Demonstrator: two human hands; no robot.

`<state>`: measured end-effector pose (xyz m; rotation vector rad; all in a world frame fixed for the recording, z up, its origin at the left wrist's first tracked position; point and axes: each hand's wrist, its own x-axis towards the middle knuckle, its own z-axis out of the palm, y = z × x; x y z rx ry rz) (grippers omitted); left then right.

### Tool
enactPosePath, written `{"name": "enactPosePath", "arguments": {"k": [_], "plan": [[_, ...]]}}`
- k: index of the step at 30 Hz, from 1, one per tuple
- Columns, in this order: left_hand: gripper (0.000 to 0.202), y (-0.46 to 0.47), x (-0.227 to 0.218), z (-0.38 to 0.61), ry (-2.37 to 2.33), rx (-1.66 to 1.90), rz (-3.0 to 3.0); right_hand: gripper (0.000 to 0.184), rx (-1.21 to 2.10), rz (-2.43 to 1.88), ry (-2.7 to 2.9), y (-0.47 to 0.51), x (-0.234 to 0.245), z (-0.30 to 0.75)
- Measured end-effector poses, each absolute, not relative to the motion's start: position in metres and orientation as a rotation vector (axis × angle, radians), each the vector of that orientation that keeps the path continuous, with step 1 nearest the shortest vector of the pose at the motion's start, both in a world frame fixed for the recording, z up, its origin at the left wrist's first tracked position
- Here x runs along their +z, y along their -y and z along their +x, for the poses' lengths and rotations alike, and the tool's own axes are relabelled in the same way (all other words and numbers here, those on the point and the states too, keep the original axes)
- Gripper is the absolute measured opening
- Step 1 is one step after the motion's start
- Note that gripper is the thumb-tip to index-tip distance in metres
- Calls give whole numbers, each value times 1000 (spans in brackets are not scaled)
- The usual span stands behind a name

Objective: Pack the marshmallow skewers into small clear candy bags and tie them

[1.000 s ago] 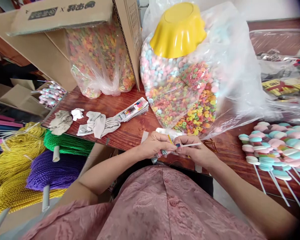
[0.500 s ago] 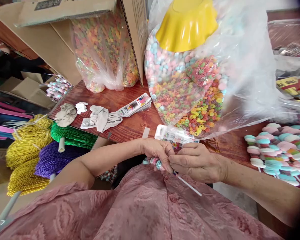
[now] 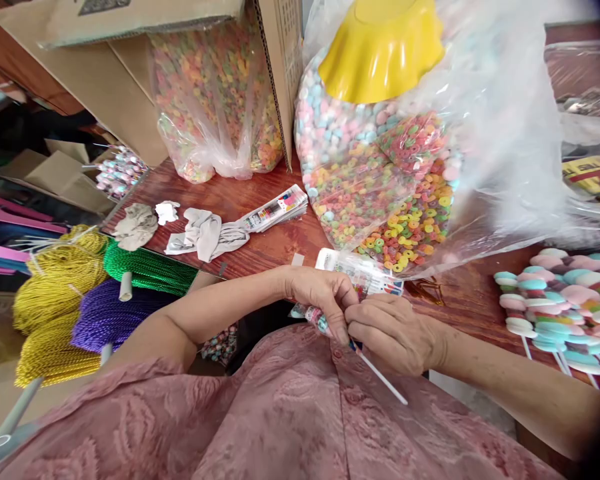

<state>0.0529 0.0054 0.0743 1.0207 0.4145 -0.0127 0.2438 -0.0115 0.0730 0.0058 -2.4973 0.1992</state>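
Peeking down past the pink shirt (image 3: pixel 290 413), you've got a wrapped candy stick (image 3: pixel 319 319) just off the near edge of the worktop (image 3: pixel 277 250). Left hand (image 3: pixel 325 299) is pinching it near the neck; right hand (image 3: pixel 395 333) has its fingers curled in at the same spot, can't tell on what exactly. My guess: light, squishy sweets, slick film, stiffer white shaft (image 3: pixel 384 380), so I'd hold it at the neck and not squash the candy. Beyond: printed wrappers (image 3: pixel 357 275), then a big clear bag (image 3: pixel 380 187) of sweets.
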Motion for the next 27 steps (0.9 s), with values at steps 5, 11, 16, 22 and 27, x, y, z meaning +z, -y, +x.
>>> {"name": "enactPosePath", "arguments": {"k": [5, 11, 16, 22, 27], "plan": [[29, -31, 89, 41, -506, 115, 1432, 25, 102, -155, 2615, 16, 75, 240], [20, -28, 142, 30, -889, 151, 2312, 18, 200, -444, 2661, -1, 55, 242], [17, 26, 131, 48, -820, 167, 2782, 14, 579, -892, 2296, -27, 60, 244], [29, 4, 80, 28, -1009, 876, 1966, 14, 1265, -879, 1878, 7, 84, 219], [34, 5, 78, 25, -1075, 1325, 1549, 13, 1066, -926, 2057, 3, 63, 194]]}}
